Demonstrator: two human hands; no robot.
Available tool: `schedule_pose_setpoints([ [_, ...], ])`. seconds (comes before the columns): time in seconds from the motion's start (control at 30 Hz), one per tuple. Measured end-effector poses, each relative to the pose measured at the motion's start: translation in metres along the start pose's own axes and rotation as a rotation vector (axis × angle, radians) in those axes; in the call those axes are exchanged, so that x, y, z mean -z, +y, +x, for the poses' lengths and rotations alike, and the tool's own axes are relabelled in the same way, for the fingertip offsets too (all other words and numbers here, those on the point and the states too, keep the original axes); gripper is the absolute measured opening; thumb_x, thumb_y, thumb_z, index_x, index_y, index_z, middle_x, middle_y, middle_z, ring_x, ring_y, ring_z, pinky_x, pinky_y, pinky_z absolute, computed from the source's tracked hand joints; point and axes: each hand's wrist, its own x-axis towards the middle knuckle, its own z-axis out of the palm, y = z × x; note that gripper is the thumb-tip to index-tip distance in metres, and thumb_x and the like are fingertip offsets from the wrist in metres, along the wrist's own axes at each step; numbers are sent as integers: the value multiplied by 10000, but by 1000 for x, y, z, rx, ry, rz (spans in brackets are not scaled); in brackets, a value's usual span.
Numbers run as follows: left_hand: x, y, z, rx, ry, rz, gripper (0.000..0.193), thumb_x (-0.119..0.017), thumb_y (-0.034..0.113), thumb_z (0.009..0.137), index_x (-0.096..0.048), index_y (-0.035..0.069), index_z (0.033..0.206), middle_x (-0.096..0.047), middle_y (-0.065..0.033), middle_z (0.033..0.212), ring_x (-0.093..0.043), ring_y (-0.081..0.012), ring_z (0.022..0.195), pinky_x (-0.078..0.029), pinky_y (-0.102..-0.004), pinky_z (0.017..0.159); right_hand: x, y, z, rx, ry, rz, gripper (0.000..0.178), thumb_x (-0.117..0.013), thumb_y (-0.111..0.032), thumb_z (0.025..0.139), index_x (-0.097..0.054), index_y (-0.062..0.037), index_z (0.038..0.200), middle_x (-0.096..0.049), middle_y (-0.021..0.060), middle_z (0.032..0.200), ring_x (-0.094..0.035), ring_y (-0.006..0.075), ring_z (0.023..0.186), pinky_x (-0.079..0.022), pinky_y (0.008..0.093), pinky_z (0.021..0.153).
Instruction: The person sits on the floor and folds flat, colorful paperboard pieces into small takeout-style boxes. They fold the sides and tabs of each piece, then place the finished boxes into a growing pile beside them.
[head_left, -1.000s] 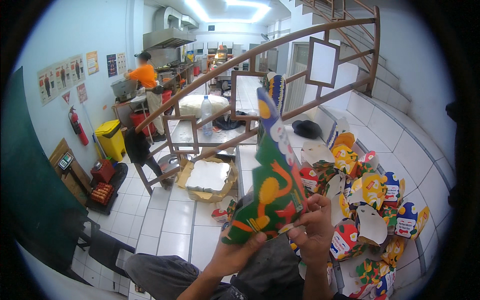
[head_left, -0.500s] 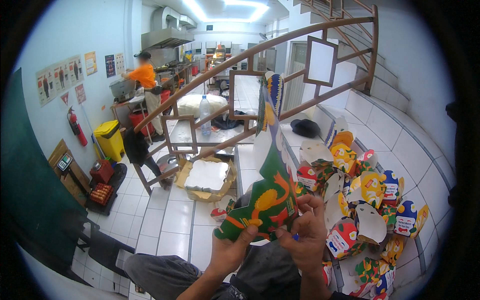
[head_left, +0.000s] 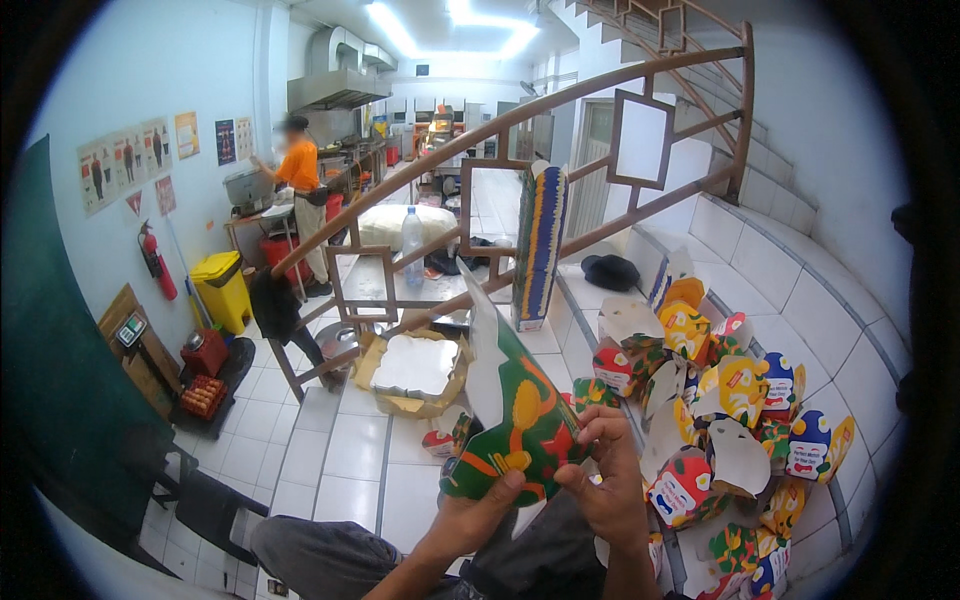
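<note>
While the green carton (head_left: 527,412) tilts above the lap (head_left: 550,545), left hand (head_left: 478,520) and right hand (head_left: 605,482) clamp their grip on it; uneven pulling could crease it. Slack fingers could drop it.

Ceiling tubes (head_left: 392,28) glare white beyond the brown stair railing (head_left: 503,124); pale tiles (head_left: 352,447) below it reflect soft light, as fisheye distortion bows edges toward the black rim.

The carton (head_left: 525,420) is smooth paperboard, tiles (head_left: 352,450) glossy.
</note>
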Motion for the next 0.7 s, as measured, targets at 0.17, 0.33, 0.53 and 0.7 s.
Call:
schedule_pose_setpoints([
  [0.17,-2,6,-4,117,-78,72,363,-578,181,964,-500,-1,1269,-608,-80,1143,-557,-152,1085,-467,-314,928,0,-3,-2,-60,41,-2,591,-814,-346,747,-466,-58,1129,-448,110,1163,-492,229,1107,-407,366,972],
  [0.33,10,25,-7,216,57,41,609,-654,96,840,-361,-40,1356,-542,-241,1234,-564,-323,1150,-493,-437,977,17,-21,14,81,-99,-138,666,-777,-385,782,-474,-33,1260,-481,145,1244,-492,267,1170,-394,394,998],
  [0.53,21,26,-6,289,-122,-5,835,-715,154,712,-295,-74,1397,-495,-294,1274,-559,-383,1144,-473,-469,998,4,-31,24,120,11,-274,667,-725,-406,827,-503,4,1305,-483,193,1310,-475,313,1237,-380,402,1031],
  [0.7,20,19,-3,152,-308,-222,1161,-750,355,526,-196,-40,1468,-389,-303,1377,-449,-423,1262,-372,-463,1074,-13,-33,16,110,-18,-335,686,-723,-379,835,-488,41,1324,-474,193,1295,-485,306,1220,-407,374,1020],
])
